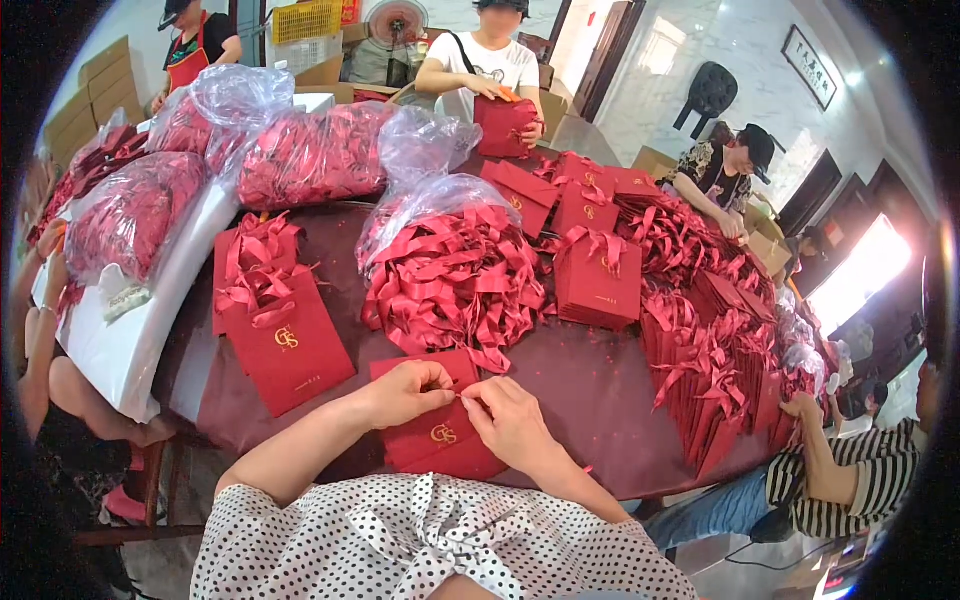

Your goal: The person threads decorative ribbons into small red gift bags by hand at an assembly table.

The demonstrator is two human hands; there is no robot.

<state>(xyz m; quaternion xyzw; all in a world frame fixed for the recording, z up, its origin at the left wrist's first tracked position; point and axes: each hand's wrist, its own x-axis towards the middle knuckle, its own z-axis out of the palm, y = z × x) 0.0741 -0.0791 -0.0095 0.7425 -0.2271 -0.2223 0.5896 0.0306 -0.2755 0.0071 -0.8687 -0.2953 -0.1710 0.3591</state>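
A flat red paper gift bag [415, 450] with a gold emblem lies in front of me at the table's near edge. Over it, my left hand [408, 394] and my right hand [510, 420] meet with thumbs and forefingers pinched close together, near the bag's upper part. Whatever sits between the fingertips is too small and covered to make out. Just beyond my hands, a heap of red satin ribbons [455, 270] spills from an open clear plastic bag [440, 205], one ribbon trailing down toward the gift bag.
Gift bags with ribbon handles [285, 345] lie left of me. Stacks of similar bags [600, 285] crowd the right side of the dark red tablecloth [590, 400]. Filled plastic sacks [315, 155] stand at the far left. Several people work around the table, one opposite holding a red bag [503, 125].
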